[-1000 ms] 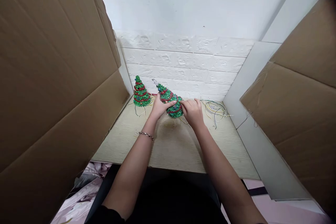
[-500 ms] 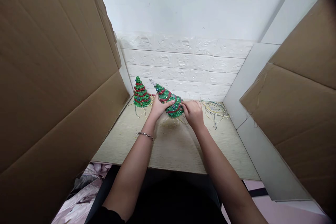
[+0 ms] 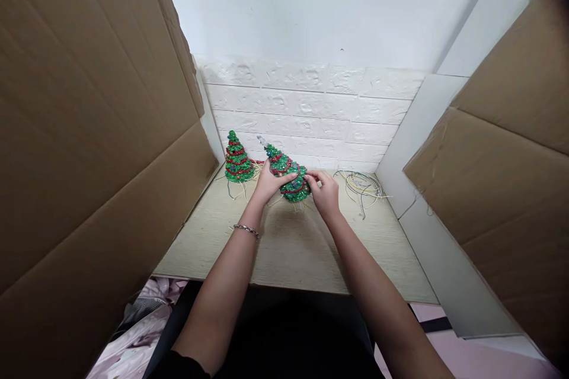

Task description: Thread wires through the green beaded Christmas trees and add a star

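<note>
A green beaded Christmas tree (image 3: 296,186) with red garland and a clear, pale topper is tilted, its tip toward the upper left. My left hand (image 3: 267,182) is closed around its left side, the thumb lying across the front. At the tree's right edge, my right hand (image 3: 323,190) has its thumb and fingertips pinched together against the beads; whatever is between them is too small to make out. Loose pale cord ends hang below the tree's base. A second beaded Christmas tree (image 3: 239,160) stands upright to the left, with cords around its foot.
A loose coil of yellow and dark green cords (image 3: 367,185) lies at the back right of the wooden tabletop (image 3: 293,254). Tall cardboard panels (image 3: 98,106) flank the workspace on both sides. A white brick-pattern wall (image 3: 311,103) closes off the back.
My right hand has moved slightly left, closer to the tree. The pale strand seen at its fingertips before is no longer distinct. My left hand keeps its hold on the tree.
</note>
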`<state>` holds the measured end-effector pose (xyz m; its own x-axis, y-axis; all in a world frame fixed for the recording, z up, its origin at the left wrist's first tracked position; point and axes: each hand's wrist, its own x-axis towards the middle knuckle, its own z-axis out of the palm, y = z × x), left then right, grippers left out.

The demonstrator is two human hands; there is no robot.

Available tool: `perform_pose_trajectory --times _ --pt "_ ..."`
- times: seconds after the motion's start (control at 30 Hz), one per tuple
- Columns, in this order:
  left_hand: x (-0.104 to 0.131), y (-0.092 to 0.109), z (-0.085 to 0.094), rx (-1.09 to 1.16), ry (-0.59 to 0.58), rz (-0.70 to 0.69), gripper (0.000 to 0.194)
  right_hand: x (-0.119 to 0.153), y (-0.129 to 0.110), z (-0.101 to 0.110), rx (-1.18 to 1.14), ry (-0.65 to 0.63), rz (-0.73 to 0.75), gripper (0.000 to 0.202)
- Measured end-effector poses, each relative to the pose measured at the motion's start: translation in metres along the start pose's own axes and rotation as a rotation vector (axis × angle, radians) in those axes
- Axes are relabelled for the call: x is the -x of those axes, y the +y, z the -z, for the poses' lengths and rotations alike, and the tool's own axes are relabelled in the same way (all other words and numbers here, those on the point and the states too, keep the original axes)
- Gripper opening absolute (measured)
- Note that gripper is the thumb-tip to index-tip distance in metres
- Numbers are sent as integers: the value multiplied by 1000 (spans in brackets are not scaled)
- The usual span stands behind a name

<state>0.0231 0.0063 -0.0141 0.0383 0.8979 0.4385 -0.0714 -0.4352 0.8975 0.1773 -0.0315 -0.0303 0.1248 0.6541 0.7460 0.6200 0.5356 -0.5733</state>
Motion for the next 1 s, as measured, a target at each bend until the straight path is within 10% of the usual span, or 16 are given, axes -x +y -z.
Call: perform_pose_trajectory --times 0.23,0.53,0.7,1.0 --pt "0 1 -1 86 -19 6 62 -4 12 -5 -140 151 -300 49" --pt "-5 4 -1 383 87 48 71 -3 12 -6 -453 -33 -642 54" --pt "-8 1 1 488 143 58 74 -4 4 -6 -572 -101 -621 50" --pt "-8 7 4 516 35 66 57 1 -2 -5 -102 -32 -275 36"
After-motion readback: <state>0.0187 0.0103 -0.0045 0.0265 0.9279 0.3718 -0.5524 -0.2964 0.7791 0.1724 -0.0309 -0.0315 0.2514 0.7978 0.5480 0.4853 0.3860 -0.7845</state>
